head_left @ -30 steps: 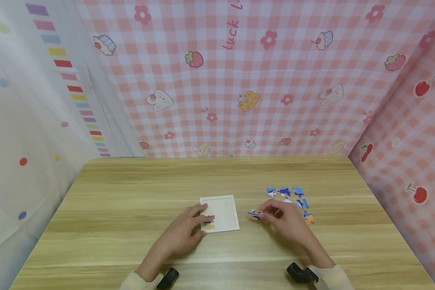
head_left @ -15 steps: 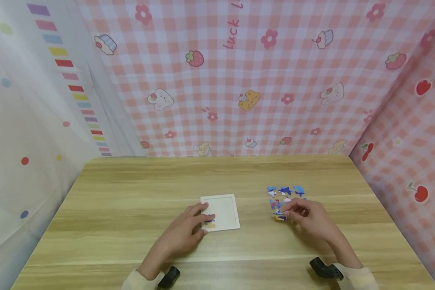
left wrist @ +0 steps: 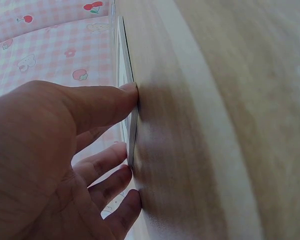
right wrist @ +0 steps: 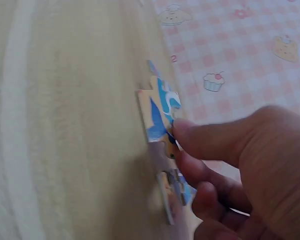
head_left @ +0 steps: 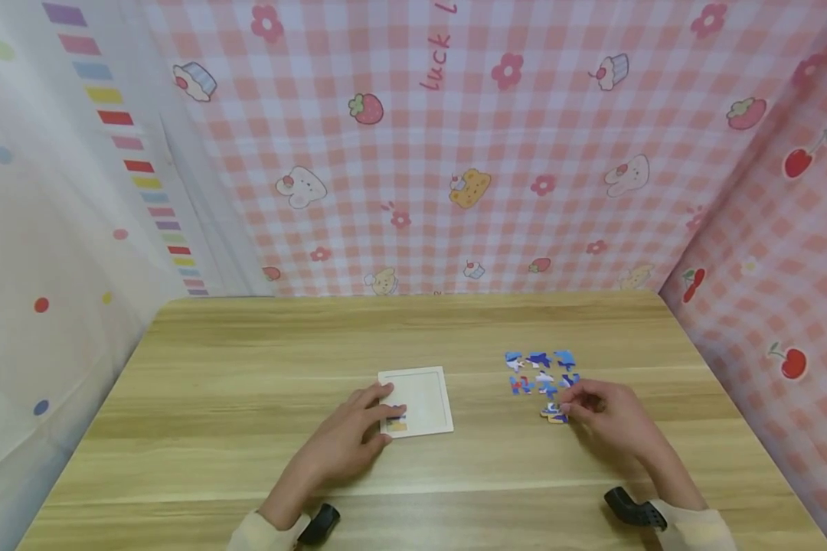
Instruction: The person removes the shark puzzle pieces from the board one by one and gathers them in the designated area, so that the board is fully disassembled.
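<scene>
My right hand (head_left: pixel 613 419) pinches a jigsaw piece (head_left: pixel 554 414) between thumb and fingertips. In the right wrist view the piece (right wrist: pixel 157 114) shows yellow, blue and white, tilted close over the wood. My left hand (head_left: pixel 350 438) rests on the left side of a white square puzzle tray (head_left: pixel 449 427), its fingers spread. In the left wrist view the thumb (left wrist: pixel 107 104) lies against the tray's thin edge (left wrist: pixel 132 145). A yellow and purple piece (head_left: pixel 397 423) sits in the tray's lower left corner, partly covered by a finger.
Several loose jigsaw pieces (head_left: pixel 539 359) lie in rows right of the tray, beyond my right hand. Another piece (right wrist: pixel 166 197) shows past the held one in the right wrist view. A checked pink curtain (head_left: pixel 400 153) hangs behind the wooden table (head_left: pixel 282 344).
My right hand has moved right with the jigsaw piece, from near the tray to the front of the loose pieces. My left hand has stayed on the tray.
</scene>
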The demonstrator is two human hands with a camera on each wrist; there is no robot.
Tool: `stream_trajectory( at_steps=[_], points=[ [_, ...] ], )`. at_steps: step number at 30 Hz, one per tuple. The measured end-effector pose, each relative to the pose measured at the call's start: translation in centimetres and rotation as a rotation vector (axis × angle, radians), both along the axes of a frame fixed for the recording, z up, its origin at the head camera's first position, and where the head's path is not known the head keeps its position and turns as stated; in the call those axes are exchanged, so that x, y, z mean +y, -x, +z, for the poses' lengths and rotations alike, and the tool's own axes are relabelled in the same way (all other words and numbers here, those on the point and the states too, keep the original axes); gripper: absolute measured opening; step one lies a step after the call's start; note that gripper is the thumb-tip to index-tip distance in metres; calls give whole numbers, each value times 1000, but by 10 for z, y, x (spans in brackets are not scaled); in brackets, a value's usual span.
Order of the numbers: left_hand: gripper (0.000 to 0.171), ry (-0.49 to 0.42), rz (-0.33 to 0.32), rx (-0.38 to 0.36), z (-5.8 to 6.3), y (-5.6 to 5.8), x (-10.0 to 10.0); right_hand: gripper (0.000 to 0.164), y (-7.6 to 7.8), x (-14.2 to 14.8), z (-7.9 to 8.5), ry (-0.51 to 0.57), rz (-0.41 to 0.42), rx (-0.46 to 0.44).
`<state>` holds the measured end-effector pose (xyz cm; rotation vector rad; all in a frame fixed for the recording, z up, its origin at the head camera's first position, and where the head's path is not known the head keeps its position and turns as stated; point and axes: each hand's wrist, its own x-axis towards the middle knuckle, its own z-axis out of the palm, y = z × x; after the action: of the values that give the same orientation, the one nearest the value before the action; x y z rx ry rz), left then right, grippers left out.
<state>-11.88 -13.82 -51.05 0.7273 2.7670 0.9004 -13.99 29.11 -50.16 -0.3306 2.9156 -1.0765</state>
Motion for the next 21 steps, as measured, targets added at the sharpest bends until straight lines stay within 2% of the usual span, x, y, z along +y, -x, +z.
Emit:
stream_trajectory(
  at_steps=[8, 21],
  points=[
    [42, -2, 6, -1, 0, 0, -1, 5, 4, -6, -7, -125, -1, 151],
    [43, 0, 9, -8, 1, 0, -1, 7, 4, -8, -6, -162, -26, 166]
  ],
)
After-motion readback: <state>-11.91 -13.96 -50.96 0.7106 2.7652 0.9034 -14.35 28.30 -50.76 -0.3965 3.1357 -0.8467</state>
